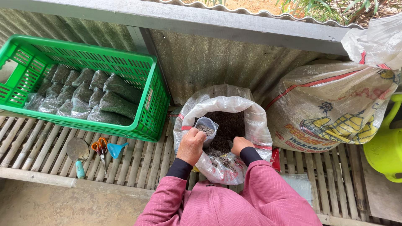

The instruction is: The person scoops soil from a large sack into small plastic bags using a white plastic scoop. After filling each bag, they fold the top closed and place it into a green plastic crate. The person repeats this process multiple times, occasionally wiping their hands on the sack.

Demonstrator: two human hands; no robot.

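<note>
Mid-fill: left hand [191, 145] pinching small clear bag [207, 127] open over soil sack [222, 133], right hand [240, 145] curled, grip unclear; next, steady scooping of soil [229, 125].

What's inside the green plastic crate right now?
The green plastic crate holds rows of small clear bags filled with dark soil, leaning together. Its left part shows bare lattice floor. Anything beneath the bags is covered.

Plant nursery shed: soil sack [222, 125], watering can [385, 146].
</note>
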